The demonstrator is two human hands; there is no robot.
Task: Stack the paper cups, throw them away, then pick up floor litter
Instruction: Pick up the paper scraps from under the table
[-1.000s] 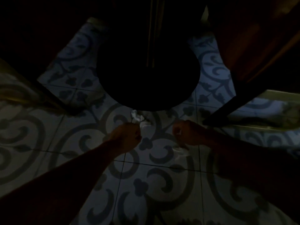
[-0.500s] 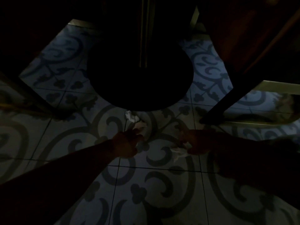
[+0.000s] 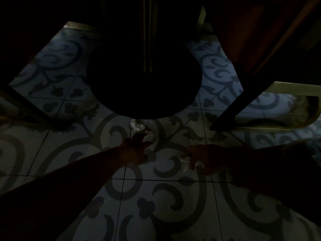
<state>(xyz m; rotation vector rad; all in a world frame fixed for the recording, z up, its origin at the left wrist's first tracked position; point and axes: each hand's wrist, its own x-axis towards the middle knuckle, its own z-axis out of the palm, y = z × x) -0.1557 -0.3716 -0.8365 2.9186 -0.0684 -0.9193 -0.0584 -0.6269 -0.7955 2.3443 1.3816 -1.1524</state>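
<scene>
- A dim scene is seen from above: a glazed tile floor point(image 3: 166, 214) printed with grey scrolls and clover shapes on a pale ground, divided by thin dark grout lines.
- A round, flat, black table base point(image 3: 145, 94) is set on the tiles, with a slim upright post point(image 3: 147, 40) rising from its middle.
- A crumpled white paper scrap point(image 3: 136, 125), lumpy and creased, is found on the floor just at the near edge of the base.
- The left hand point(image 3: 134, 150) is stretched toward it with fingers spread and loosely open; its fingertips are touching or just short of a second pale, wrinkled piece point(image 3: 149, 136) beside the first. Which it is cannot be told.
- The right hand point(image 3: 206, 159) is curled low over the tiles, fingers closed on a small white crumpled wad point(image 3: 184, 161) that shows at its fingertips.
- Dark slanted chair legs point(image 3: 231, 112) are seen at the right, with a dull brass-coloured rail point(image 3: 295, 87) behind.
</scene>
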